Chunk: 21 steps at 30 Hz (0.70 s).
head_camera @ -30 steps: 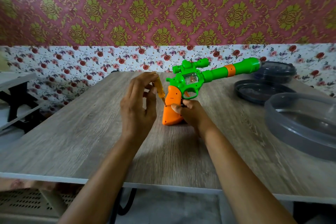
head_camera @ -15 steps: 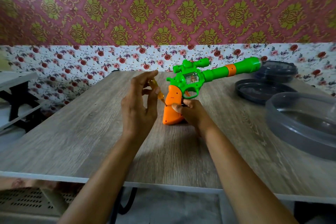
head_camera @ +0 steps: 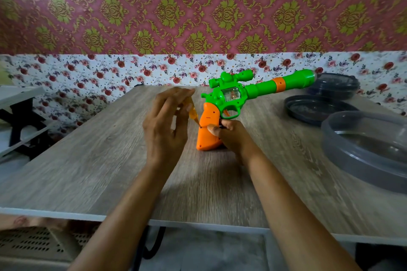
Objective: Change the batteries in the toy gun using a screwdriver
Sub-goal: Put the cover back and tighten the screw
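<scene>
While the toy gun (head_camera: 233, 94) is stood on the butt of its orange grip near the middle of the wooden table (head_camera: 88, 160), it is steadied by the right hand (head_camera: 231, 136). Right forearm is brought in from lower right. Fingers are curled round the front of the grip below the trigger guard, thumb laid across its near face. Green barrel is pointed right and away, tilted slightly upward.

Left hand (head_camera: 165, 130) is raised just left of the grip, back of hand turned to the camera. An amber screwdriver (head_camera: 193, 113) is pinched between its thumb and fingertips and slanted down to the right, tip set against the grip's left edge. Whether the tip sits in a screw head cannot be told.

Count: one toy gun, one screwdriver, two hands. Three dark grey round plastic pieces are noted on the table's right side: a lidded tub (head_camera: 334, 86) farthest, a shallow lid (head_camera: 315, 110) before it, a larger dish (head_camera: 363, 147) nearest.
</scene>
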Each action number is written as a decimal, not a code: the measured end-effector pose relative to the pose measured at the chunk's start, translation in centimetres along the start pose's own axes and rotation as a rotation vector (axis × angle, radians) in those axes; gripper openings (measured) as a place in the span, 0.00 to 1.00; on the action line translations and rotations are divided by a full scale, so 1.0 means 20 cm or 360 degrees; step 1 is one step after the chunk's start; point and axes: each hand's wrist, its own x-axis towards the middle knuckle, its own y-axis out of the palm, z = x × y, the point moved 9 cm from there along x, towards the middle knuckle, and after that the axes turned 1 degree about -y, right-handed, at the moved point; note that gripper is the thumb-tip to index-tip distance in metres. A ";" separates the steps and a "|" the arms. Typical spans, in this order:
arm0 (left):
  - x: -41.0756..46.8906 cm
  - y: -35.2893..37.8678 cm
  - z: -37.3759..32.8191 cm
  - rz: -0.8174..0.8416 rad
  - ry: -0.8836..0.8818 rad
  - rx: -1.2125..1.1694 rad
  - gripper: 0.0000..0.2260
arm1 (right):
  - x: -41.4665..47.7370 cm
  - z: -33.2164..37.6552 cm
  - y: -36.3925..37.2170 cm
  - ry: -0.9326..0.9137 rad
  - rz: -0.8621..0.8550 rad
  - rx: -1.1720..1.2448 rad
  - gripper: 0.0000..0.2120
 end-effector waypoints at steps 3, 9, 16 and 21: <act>0.00 0.00 0.01 -0.0007 -0.0033 0.0022 0.15 | 0.01 0.00 0.00 -0.0004 -0.0012 -0.0002 0.13; 0.00 0.01 0.00 0.0049 -0.0061 -0.0015 0.13 | 0.00 0.00 0.00 -0.0024 -0.0006 -0.0021 0.13; 0.00 0.01 -0.01 0.0031 0.0001 -0.0036 0.12 | 0.00 0.00 0.00 -0.0006 0.0011 0.0009 0.14; 0.00 0.01 -0.02 0.0030 -0.0009 -0.0012 0.14 | 0.00 0.00 0.00 -0.0012 0.0004 0.0004 0.14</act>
